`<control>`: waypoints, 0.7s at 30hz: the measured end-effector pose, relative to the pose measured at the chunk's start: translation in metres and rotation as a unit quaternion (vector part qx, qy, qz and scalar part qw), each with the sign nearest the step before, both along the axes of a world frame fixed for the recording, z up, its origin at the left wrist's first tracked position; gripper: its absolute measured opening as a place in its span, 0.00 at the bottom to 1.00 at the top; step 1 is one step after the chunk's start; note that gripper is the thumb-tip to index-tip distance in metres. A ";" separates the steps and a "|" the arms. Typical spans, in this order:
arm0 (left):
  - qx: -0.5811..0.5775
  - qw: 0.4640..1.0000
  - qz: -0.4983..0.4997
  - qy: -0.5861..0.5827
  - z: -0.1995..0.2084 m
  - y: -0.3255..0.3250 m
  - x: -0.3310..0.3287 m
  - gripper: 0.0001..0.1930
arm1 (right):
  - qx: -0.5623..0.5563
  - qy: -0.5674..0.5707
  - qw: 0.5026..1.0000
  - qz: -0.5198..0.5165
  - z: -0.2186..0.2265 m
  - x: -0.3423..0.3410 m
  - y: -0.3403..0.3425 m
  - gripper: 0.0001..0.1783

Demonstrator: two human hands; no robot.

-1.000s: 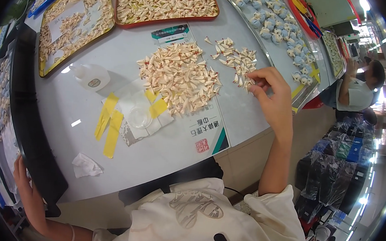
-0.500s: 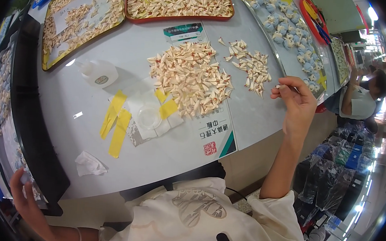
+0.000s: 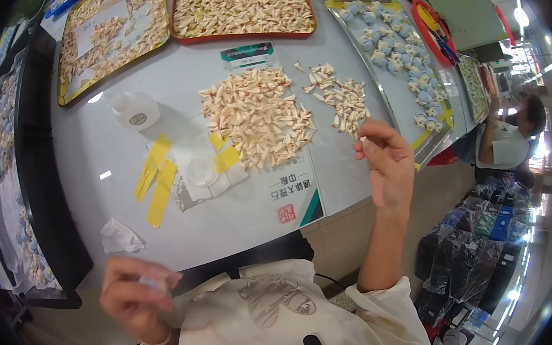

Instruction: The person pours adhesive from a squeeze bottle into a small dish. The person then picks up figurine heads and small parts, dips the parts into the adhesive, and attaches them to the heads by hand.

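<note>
My left hand (image 3: 135, 296), smeared by motion, is closed over a small pale blue-and-white piece (image 3: 150, 282) just in front of the table's near edge. On the right, my right hand (image 3: 390, 165) pinches a small cream piece (image 3: 363, 140) between thumb and fingertips, close to a small cluster of pointed cream pieces (image 3: 343, 103). Left of that cluster spreads a larger heap of the same pointed pieces (image 3: 254, 116), several with reddish tips. A tray (image 3: 386, 89) of light-blue and cream figures lies beyond my right hand.
A black-edged tray (image 3: 53, 207) of blue and cream figures stands left. Trays of cream pieces (image 3: 169, 8) line the back. On the table are a white bottle (image 3: 135, 111), a small clear dish (image 3: 201, 170), yellow tape (image 3: 161, 192) and crumpled tissue (image 3: 122, 236). Another person (image 3: 512, 136) sits right.
My left hand has come from the black-edged tray rightward to the table's near edge, with the pale piece in it. My right hand has moved left and slightly nearer, still pinching.
</note>
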State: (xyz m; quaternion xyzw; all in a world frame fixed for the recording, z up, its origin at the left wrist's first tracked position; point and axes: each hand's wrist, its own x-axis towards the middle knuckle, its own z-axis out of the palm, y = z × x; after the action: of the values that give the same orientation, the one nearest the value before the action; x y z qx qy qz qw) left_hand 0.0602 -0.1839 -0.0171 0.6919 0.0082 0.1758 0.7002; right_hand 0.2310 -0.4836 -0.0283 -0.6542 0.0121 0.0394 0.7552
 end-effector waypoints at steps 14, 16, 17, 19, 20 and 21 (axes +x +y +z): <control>-0.189 0.980 -0.028 0.060 -0.040 -0.025 0.033 0.13 | 0.020 0.072 0.990 0.122 -0.001 -0.028 0.024 0.07; -0.201 0.977 -0.022 0.062 -0.041 -0.024 0.034 0.14 | 0.009 0.068 0.989 0.133 0.000 -0.029 0.032 0.07; -0.202 0.977 -0.017 0.066 -0.039 -0.024 0.035 0.14 | 0.014 0.043 0.990 0.130 0.001 -0.028 0.036 0.06; -0.284 0.956 -0.037 0.057 -0.034 -0.023 0.037 0.15 | 0.022 0.027 0.990 0.136 -0.001 -0.028 0.045 0.06; -0.284 0.956 -0.028 0.063 -0.035 -0.022 0.038 0.15 | 0.045 0.008 0.989 0.143 -0.003 -0.026 0.046 0.06; -0.303 0.949 -0.047 0.067 -0.037 -0.021 0.037 0.15 | 0.069 -0.010 0.986 0.149 -0.004 -0.025 0.049 0.06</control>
State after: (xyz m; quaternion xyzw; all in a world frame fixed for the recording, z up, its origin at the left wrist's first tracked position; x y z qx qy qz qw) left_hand 0.0976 -0.2047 -0.0537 0.4567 0.0754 0.0857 0.8823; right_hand 0.2062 -0.4344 -0.0324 -0.5956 -0.0959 0.1458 0.7841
